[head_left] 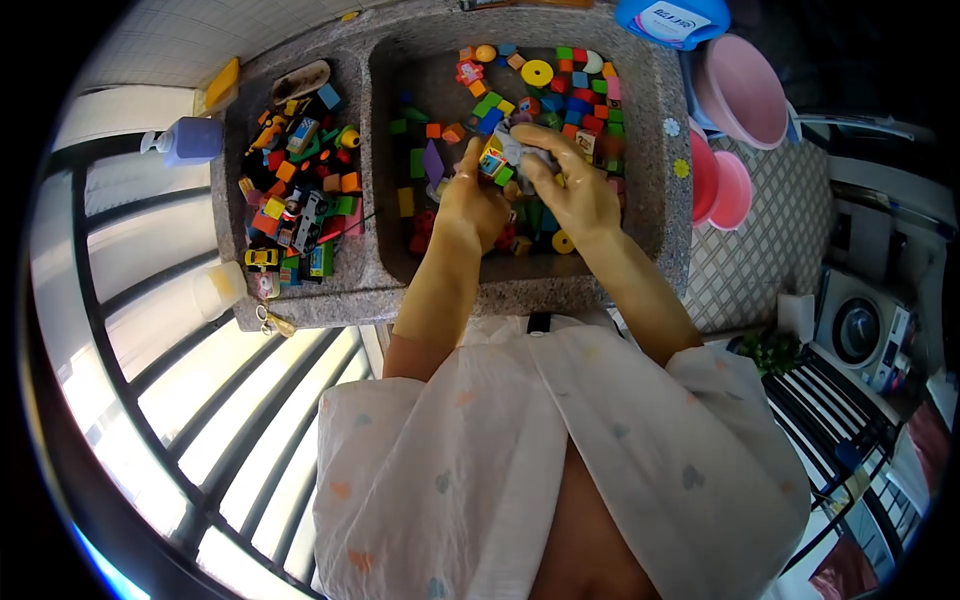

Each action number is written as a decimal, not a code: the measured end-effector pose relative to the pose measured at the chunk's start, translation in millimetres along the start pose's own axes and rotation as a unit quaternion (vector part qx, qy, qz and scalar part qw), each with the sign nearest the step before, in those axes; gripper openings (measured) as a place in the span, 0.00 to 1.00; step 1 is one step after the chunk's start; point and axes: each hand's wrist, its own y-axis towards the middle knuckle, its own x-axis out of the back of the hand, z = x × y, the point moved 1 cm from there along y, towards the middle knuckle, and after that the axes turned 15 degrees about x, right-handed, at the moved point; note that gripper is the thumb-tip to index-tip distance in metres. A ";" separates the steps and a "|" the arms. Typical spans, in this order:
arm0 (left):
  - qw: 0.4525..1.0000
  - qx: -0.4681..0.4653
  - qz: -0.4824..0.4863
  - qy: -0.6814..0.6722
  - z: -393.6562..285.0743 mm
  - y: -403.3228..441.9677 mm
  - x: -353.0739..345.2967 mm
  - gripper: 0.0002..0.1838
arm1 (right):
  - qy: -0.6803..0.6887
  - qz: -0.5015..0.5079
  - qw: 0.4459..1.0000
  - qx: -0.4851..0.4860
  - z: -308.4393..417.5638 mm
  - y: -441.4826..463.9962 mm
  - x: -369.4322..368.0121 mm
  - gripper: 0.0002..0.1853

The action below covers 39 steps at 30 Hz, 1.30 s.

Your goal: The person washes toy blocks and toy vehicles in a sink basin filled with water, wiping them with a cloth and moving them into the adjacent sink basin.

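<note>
Over the stone sink basin (385, 235), my left hand (475, 208) grips a small yellow toy block (492, 162) with a printed picture on its side. Bent around a crumpled grey cloth (518, 150), my right hand (580, 190) presses it against the block's right side. Both hands look wet. Below and around them lie many coloured toy blocks, among them a purple block (433, 161), a yellow ring (537, 73) and a green block (417, 162). My fingers and palms hide part of the pile.
Left of the basin, a shallower compartment holds mixed toys, including a grey toy vehicle (308, 222) and a yellow toy car (262, 258). A soap bottle (190, 142) stands at the left edge, a blue detergent bottle (672, 22) at the upper right. Pink basins (742, 92) are at right.
</note>
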 end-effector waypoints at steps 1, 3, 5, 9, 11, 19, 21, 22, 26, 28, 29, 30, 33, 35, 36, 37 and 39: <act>1.000 0.000 -0.022 -0.009 -6.1 -4.0 -2.5 0.27 | -0.115 0.020 0.993 -0.007 10.0 4.1 -7.5 0.29; 0.998 -0.002 -0.063 -0.027 -16.5 -12.5 -3.7 0.31 | -0.084 -0.033 0.995 -0.036 11.2 9.7 -18.9 0.27; 0.994 -0.003 -0.102 -0.042 -24.1 -23.7 1.4 0.36 | -0.090 0.019 0.992 -0.089 9.3 15.4 -15.6 0.25; 0.995 0.043 -0.070 0.048 -33.6 -53.9 14.1 0.39 | -0.109 -0.012 0.992 -0.065 -8.3 3.6 -32.7 0.19; 0.996 0.034 -0.079 0.022 -33.2 -65.6 15.1 0.39 | -0.021 0.013 0.982 -0.186 0.1 6.3 -25.1 0.18; 0.740 0.120 0.162 -0.641 -2.3 -50.2 -15.9 0.16 | 0.247 -0.215 0.815 -0.478 -67.7 -3.9 -27.6 0.22; 0.714 0.119 0.142 -0.675 3.4 -51.6 -16.5 0.16 | 0.357 -0.238 0.769 -0.475 -73.0 -2.3 -17.1 0.20; 0.691 0.122 0.126 -0.701 21.2 -36.1 -22.9 0.17 | 0.330 -0.261 0.782 -0.460 -64.1 1.7 -9.5 0.18; 0.581 0.206 0.066 -0.785 6.4 -31.8 -7.6 0.20 | 0.278 -0.224 0.852 -0.383 -9.9 8.8 6.5 0.15; 0.599 0.134 0.120 -0.780 39.3 5.7 -27.4 0.17 | 0.261 -0.103 0.940 -0.193 13.1 2.5 2.8 0.21; 0.619 0.096 0.147 -0.766 35.5 4.2 -26.5 0.16 | 0.206 -0.034 0.973 -0.102 24.1 -0.1 -1.1 0.24; 0.636 0.056 0.173 -0.750 31.6 2.5 -25.5 0.14 | 0.059 0.042 0.993 -0.094 44.2 0.0 -2.2 0.25; 0.704 -0.051 0.180 -0.685 20.4 -6.2 -24.5 0.14 | -0.247 0.067 0.963 0.084 28.4 -2.3 -27.8 0.26; 0.729 -0.084 0.168 -0.658 -2.8 -35.5 -8.6 0.15 | -0.175 0.056 0.982 0.038 8.4 -4.2 -36.5 0.26; 0.905 -0.014 0.073 -0.419 -34.7 -70.8 13.7 0.17 | -0.103 0.045 0.994 -0.011 0.8 -3.4 -38.1 0.25; 0.988 0.061 -0.028 -0.138 -48.9 -90.9 26.5 0.19 | -0.101 0.045 0.994 -0.013 -0.3 -2.6 -37.3 0.25; 0.989 0.037 -0.022 -0.144 -36.6 -86.0 22.6 0.21 | -0.086 0.116 0.983 -0.109 -4.5 6.1 -34.7 0.24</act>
